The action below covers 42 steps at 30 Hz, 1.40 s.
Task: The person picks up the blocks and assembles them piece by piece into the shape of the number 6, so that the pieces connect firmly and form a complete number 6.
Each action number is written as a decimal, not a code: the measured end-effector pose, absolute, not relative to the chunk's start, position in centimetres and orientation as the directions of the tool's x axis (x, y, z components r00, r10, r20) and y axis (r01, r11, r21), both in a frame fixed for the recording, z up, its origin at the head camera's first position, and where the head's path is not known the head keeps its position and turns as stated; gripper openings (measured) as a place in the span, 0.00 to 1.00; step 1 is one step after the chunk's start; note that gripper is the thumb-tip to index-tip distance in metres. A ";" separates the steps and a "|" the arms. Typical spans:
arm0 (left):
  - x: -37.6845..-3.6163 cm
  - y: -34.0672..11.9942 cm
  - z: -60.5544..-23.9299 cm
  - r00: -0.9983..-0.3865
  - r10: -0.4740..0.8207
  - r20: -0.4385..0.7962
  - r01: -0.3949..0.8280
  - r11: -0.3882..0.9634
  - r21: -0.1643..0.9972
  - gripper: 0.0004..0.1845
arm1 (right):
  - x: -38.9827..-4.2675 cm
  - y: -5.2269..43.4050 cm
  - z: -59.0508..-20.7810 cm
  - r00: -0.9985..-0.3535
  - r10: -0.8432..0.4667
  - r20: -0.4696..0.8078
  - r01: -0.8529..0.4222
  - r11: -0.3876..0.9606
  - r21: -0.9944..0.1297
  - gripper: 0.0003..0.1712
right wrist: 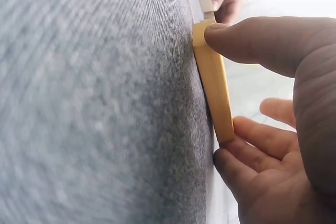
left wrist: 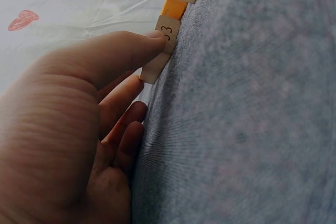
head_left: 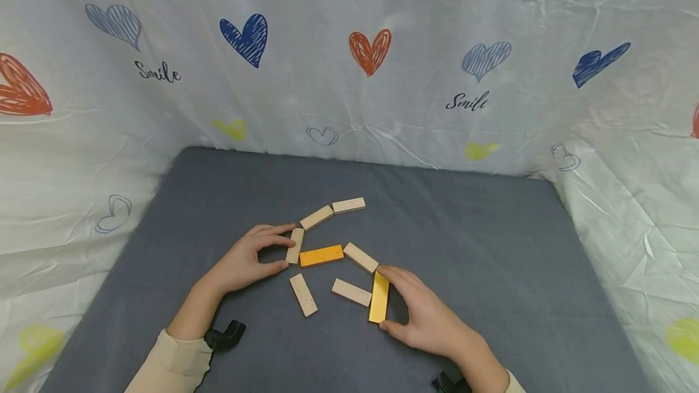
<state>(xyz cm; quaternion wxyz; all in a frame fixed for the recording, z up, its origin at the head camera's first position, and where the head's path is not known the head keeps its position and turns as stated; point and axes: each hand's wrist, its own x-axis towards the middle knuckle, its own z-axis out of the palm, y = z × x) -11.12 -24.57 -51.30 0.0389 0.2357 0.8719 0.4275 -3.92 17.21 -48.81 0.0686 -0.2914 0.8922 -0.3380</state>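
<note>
My left hand (head_left: 246, 262) holds a plain wooden block (head_left: 295, 246) by its ends, thumb at the near end and fingertips at the far one. In the left wrist view the thumb (left wrist: 131, 45) lies against an end marked with printed digits. On the right, my right hand (head_left: 428, 314) grips a yellow block (head_left: 379, 297) lengthwise between thumb and fingers; the right wrist view shows this yellow block (right wrist: 214, 82) lying flat along the cloth. Between the hands is an orange block (head_left: 322, 256), its left end close beside the left-hand block.
Two plain blocks, one slanted (head_left: 317, 218) and one beyond it (head_left: 349, 205), continue from the left-hand block. Another plain block (head_left: 361, 258) slants toward the yellow one, and a lower block (head_left: 352, 292) reaches its side. A separate block (head_left: 303, 295) lies nearer on the grey cloth (head_left: 469, 235).
</note>
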 end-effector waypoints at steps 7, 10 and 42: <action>-11.1 -24.5 -51.2 -0.887 0.443 0.133 0.377 0.525 0.763 0.23 | -3.9 16.9 -48.7 -0.822 -0.565 0.075 -0.472 0.603 -0.643 0.55; -11.2 -24.5 -51.2 -0.887 0.443 0.131 0.374 0.524 0.765 0.23 | -3.8 16.8 -48.7 -0.827 -0.558 0.065 -0.461 0.608 -0.646 0.56; -11.2 -24.5 -51.0 -0.884 0.448 0.133 0.379 0.520 0.765 0.24 | -3.6 16.1 -49.0 -0.840 -0.540 0.060 -0.460 0.649 -0.605 0.56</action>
